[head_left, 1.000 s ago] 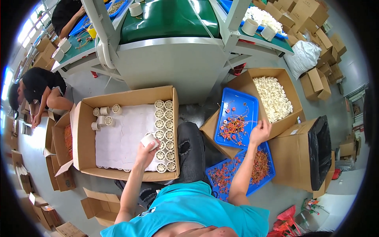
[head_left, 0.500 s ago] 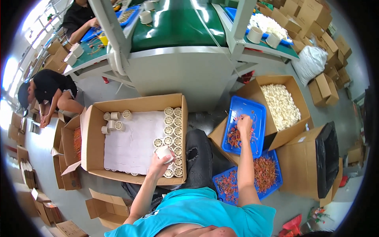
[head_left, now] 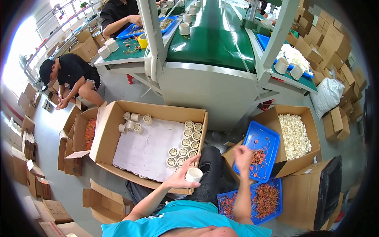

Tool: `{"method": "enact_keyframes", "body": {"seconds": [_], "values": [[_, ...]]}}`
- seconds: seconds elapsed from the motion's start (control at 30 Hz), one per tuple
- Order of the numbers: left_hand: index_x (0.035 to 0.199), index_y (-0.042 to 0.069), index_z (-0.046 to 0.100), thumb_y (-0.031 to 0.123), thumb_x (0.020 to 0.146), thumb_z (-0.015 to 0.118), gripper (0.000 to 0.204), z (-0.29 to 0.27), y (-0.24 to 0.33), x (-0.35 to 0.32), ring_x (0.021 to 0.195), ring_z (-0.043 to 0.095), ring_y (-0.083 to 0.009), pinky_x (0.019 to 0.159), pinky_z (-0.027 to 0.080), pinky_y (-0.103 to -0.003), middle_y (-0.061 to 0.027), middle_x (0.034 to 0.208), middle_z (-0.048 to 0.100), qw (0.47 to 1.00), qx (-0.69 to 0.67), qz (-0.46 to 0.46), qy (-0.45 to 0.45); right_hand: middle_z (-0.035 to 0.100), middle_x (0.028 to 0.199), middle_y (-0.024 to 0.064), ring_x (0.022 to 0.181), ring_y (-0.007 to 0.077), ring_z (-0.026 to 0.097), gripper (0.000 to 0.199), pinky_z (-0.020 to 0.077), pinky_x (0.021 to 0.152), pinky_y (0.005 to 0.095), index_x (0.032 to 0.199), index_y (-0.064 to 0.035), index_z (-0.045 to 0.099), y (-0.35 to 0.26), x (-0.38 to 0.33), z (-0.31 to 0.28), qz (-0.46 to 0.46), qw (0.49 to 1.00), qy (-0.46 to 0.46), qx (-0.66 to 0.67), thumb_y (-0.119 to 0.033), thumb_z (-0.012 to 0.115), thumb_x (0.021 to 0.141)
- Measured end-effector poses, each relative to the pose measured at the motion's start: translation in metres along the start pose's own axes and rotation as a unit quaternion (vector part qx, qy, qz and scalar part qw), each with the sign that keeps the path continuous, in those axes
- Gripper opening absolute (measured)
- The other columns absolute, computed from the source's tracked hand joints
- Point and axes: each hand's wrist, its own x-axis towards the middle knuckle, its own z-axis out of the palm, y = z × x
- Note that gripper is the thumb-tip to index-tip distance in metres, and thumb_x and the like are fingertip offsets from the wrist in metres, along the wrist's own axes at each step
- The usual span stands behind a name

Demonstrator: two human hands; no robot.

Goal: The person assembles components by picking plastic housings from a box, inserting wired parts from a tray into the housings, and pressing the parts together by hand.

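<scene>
Since half a second ago, the left hand (head_left: 179,176) has brought its white cup (head_left: 193,179) round so its hollow mouth shows, and the right hand (head_left: 242,157) has come back from among the wired parts (head_left: 258,158) toward the near left edge of the upper tray (head_left: 272,147). Nearest me, the left hand grips the cup around its side, above the box's near right corner and beside the knee (head_left: 211,162). The right hand's fingers are bunched but blurred; I can't honestly tell whether they pinch a part.

The step in hand, I'd judge, is steadying the cup while the right hand handles the wired parts; the next move calls for a firm hold on one side and a light touch with thin wires on the other.

Just beyond, the box (head_left: 106,132) has more cups (head_left: 183,152) ranked along its right side and a few loose at the far left. The lower tray (head_left: 278,182) sits near the right forearm. Past the upper tray, a carton (head_left: 290,168) holds white pieces (head_left: 294,136). Farther off, someone crouches (head_left: 81,75) at left, and a green belt (head_left: 209,43) runs away beside a bench (head_left: 118,56).
</scene>
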Motion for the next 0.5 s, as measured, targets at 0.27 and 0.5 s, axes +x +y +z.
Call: {"method": "enact_keyframes", "body": {"seconds": [0.27,0.5], "values": [[0.108,0.003,0.065,0.027,0.071,0.086,0.049,-0.019,-0.011,0.001,0.112,0.060,-0.0237,0.095,0.048,-0.034,-0.0172,0.124,0.062,0.975,0.096,-0.144,-0.138,0.069,0.095,0.0100,0.081,0.0167,0.067,0.018,0.0535,0.071,0.0284,0.099,0.0011,0.073,-0.073,-0.069,0.042,-0.079,0.946,-0.309,0.062,0.003,0.068,0.083],[0.112,0.003,0.061,0.015,0.077,0.084,0.044,-0.026,-0.013,-0.023,0.091,0.066,-0.0138,0.084,0.052,-0.030,-0.0051,0.097,0.070,0.959,-0.125,-0.239,-0.088,0.066,0.093,0.0066,0.079,0.0146,0.069,0.026,0.0573,0.072,0.0251,0.111,0.0058,0.068,-0.080,-0.060,0.042,0.066,0.913,-0.343,0.213,0.005,0.068,0.085]]}}
